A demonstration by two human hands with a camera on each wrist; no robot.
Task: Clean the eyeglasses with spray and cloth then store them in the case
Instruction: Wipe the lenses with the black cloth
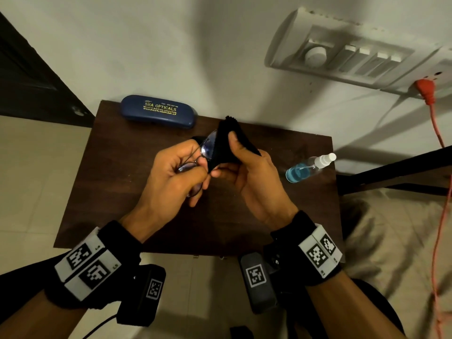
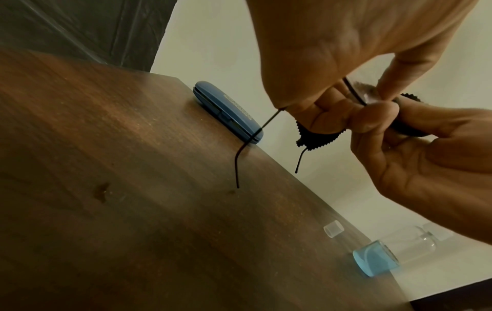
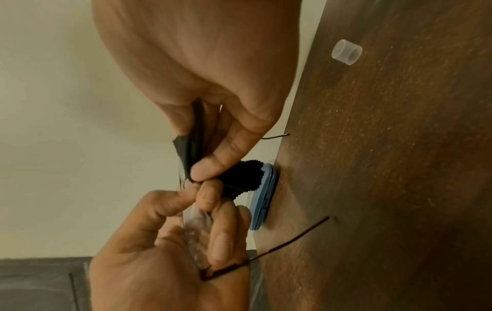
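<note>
Wiping a lens: eyeglasses (image 1: 195,165) held above the counter (image 1: 127,182), between the closed case (image 1: 158,111) and the spray bottle (image 1: 308,167).
The left hand (image 1: 171,177) pinches the thin wire frame near the bridge; the right hand (image 1: 252,177) has its grip folded on the soft black cloth (image 1: 230,143) around one lens. The glasses look light and easily bent, so they are best held by the rim, with gentle pressure.

Black wristbands (image 1: 117,243), white coded tags (image 1: 88,263), wrist cameras (image 1: 259,280)
</note>
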